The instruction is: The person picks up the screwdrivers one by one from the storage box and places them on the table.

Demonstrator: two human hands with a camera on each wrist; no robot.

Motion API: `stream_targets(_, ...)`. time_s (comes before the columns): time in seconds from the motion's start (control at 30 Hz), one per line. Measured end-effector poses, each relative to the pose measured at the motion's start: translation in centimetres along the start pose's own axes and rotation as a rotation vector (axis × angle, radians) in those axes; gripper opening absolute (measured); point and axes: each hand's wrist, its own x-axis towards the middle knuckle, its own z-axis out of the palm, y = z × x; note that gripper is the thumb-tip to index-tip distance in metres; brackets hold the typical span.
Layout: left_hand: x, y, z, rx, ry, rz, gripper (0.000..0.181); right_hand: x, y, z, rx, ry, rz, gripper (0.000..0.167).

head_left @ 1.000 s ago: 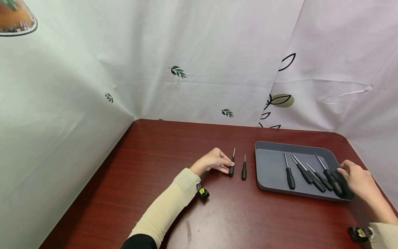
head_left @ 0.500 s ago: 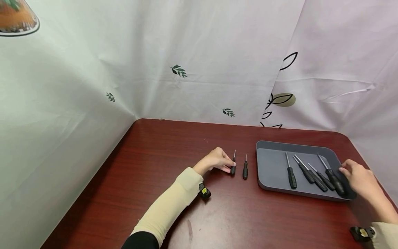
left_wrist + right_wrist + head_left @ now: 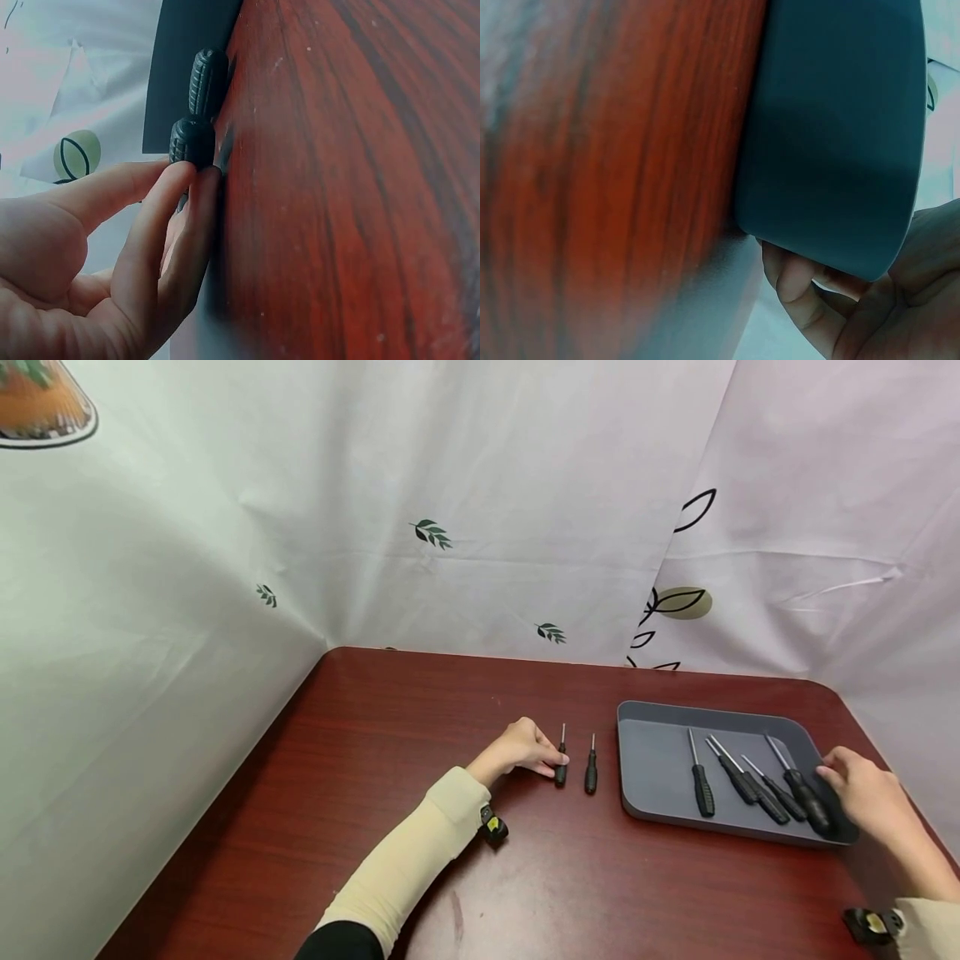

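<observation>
In the head view my left hand (image 3: 525, 747) pinches a small black-handled screwdriver (image 3: 560, 777) that lies on the table, its shaft pointing away from me. Just right of it lies a second small screwdriver (image 3: 591, 774), parallel and apart. The left wrist view has thumb and fingers on either side of the held black handle (image 3: 192, 141), with the other handle (image 3: 208, 81) beyond. At the far right, my right hand (image 3: 870, 793) grips the right edge of a grey tray (image 3: 652, 810). Close up, its fingers (image 3: 795, 281) curl against the outside of the tray wall (image 3: 832, 165).
Inside the tray lie several black-handled screwdrivers, among them one set apart on the left (image 3: 702, 789) and a thicker one (image 3: 808, 802) by the right wall. A white patterned cloth (image 3: 480, 577) hangs behind and left of the brown wooden table (image 3: 420, 710).
My left hand has drawn the pinched screwdriver very slightly toward me and to the left, away from the one beside it. The right hand keeps its grip on the tray.
</observation>
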Motion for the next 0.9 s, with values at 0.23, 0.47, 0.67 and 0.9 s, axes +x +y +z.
stream_targets(0.23, -0.04, -0.14, 0.04, 0.05, 0.034, -0.003, 0.012, -0.09, 0.39, 0.04, 0.013, -0.005, -0.018, 0.012)
stream_targets(0.47, -0.08, -0.14, 0.12, 0.092, 0.065, 0.008, 0.014, -0.19, 0.54, 0.02, 0.022, -0.013, -0.022, 0.011)
stream_targets(0.67, -0.24, -0.05, -0.05, 0.1, 0.065, 0.012, 0.014, -0.16, 0.45, -0.08, 0.028, -0.026, -0.019, 0.01)
stream_targets(0.9, -0.64, 0.19, -0.41, 0.046, 0.042, 0.017, 0.013, -0.17, 0.36, -0.18, 0.033, -0.032, -0.017, 0.01)
